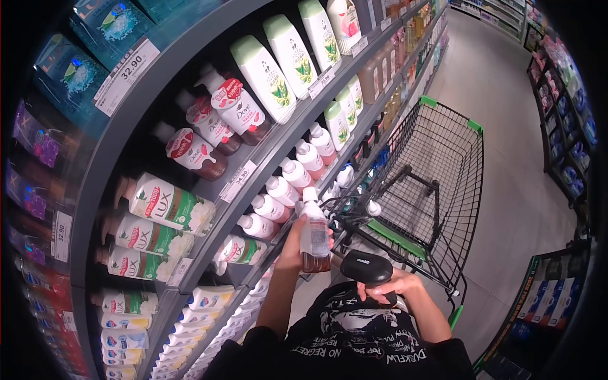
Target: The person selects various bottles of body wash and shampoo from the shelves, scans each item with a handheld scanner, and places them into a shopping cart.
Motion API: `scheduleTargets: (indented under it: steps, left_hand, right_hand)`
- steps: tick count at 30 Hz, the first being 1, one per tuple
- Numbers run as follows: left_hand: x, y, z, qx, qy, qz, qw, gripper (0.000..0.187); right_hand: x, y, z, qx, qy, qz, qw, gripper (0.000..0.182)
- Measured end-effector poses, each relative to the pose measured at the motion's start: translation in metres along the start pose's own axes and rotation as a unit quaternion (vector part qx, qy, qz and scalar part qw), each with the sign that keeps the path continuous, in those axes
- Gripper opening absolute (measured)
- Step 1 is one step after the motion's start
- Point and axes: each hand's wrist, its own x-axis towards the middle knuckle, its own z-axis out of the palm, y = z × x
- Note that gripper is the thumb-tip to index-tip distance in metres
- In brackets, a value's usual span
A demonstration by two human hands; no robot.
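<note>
My left hand (pixel 293 242) is wrapped around a pump bottle (pixel 315 235) with a white top, a pale printed label and a reddish-brown base. The bottle stands upright in front of the shelf, its label turned toward me. In my right hand (pixel 394 286) is a black handheld barcode scanner (pixel 366 267), held just above my black printed T-shirt (pixel 361 326). Its head sits to the right of the bottle, apart from it. Dove pump bottles (pixel 239 113) with similar brown bases stand on the upper shelf.
A black wire shopping cart (pixel 465 183) with green trim stands ahead. Along the left run shelves with LUX bottles (pixel 166 204), green-capped white bottles (pixel 273 79), pink pump bottles (pixel 271 208) and price tags (pixel 237 180). An aisle floor (pixel 500 145) and a display rack (pixel 563 126) lie right.
</note>
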Motion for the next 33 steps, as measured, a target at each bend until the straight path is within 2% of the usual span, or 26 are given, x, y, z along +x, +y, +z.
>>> scheduleTargets:
  steps: [2,3,4,6,8,10,11,12,15,16,18,20,22,23,24,26,28,30,33]
  left_hand:
    - [0.008,0.002,0.0,0.011,-0.027,0.079,0.996,0.053]
    - [0.003,0.007,0.013,0.011,-0.009,0.104,0.994,0.045]
    - [0.004,0.011,0.02,0.013,-0.009,0.1,0.995,0.045]
    - [0.012,0.019,0.033,0.116,0.014,0.225,0.967,0.046]
    - [0.026,0.033,0.048,0.116,-0.002,0.222,0.968,0.041]
    - [0.045,0.04,0.063,0.186,-0.023,0.279,0.942,0.044]
    - [0.054,0.042,0.074,0.202,-0.032,0.279,0.938,0.058]
    - [0.069,0.041,0.079,0.232,-0.069,0.303,0.922,0.056]
    - [0.116,0.026,0.102,0.337,-0.07,0.338,0.876,0.049]
    - [0.134,0.019,0.104,0.336,-0.084,0.287,0.893,0.049]
    - [0.167,-0.001,0.11,0.339,-0.107,0.278,0.892,0.046]
    - [0.205,-0.028,0.109,0.209,-0.11,0.186,0.954,0.037]
    - [0.247,-0.054,0.095,0.184,-0.065,0.108,0.975,0.035]
    - [0.273,-0.072,0.081,0.173,-0.071,0.107,0.977,0.031]
    - [0.286,-0.085,0.082,0.197,-0.029,0.103,0.974,0.027]
    - [0.304,-0.111,0.086,0.275,0.112,0.062,0.953,0.028]
    - [0.326,-0.143,0.069,0.295,0.163,0.046,0.94,0.032]
    - [0.342,-0.165,0.051,0.311,0.16,0.039,0.936,0.033]
    - [0.371,-0.198,0.014,0.352,0.134,0.081,0.923,0.037]
  right_hand:
    - [-0.003,-0.002,0.002,-0.012,0.009,0.004,1.0,0.04]
    - [-0.005,-0.002,0.002,-0.01,0.011,0.001,1.0,0.04]
    - [-0.008,-0.002,0.002,-0.004,0.023,-0.005,1.0,0.04]
    - [-0.015,0.0,0.002,0.005,0.037,-0.014,0.999,0.04]
    - [-0.026,0.002,0.001,0.013,0.065,-0.054,0.996,0.039]
    - [-0.037,-0.003,0.01,0.042,0.094,-0.07,0.992,0.04]
    - [-0.045,-0.001,0.009,0.053,0.122,-0.113,0.985,0.041]
    - [-0.054,0.003,0.009,0.064,0.15,-0.155,0.974,0.041]
    - [-0.071,0.013,0.004,0.102,0.229,-0.227,0.941,0.037]
    - [-0.075,0.016,0.001,0.13,0.238,-0.252,0.929,0.036]
    - [-0.08,0.016,0.003,0.147,0.289,-0.27,0.907,0.035]
    - [-0.084,0.016,0.0,0.186,0.308,-0.292,0.886,0.036]
    - [-0.084,0.015,-0.004,0.205,0.316,-0.294,0.879,0.036]
    - [-0.084,0.014,-0.006,0.207,0.318,-0.295,0.877,0.036]
    - [-0.083,0.013,-0.008,0.208,0.32,-0.296,0.876,0.035]
    - [-0.081,0.014,-0.011,0.228,0.317,-0.281,0.877,0.035]
    - [-0.081,0.012,-0.014,0.24,0.316,-0.269,0.878,0.035]
    - [-0.082,0.011,-0.016,0.239,0.339,-0.247,0.875,0.035]
    - [-0.081,0.008,-0.015,0.254,0.359,-0.235,0.867,0.034]
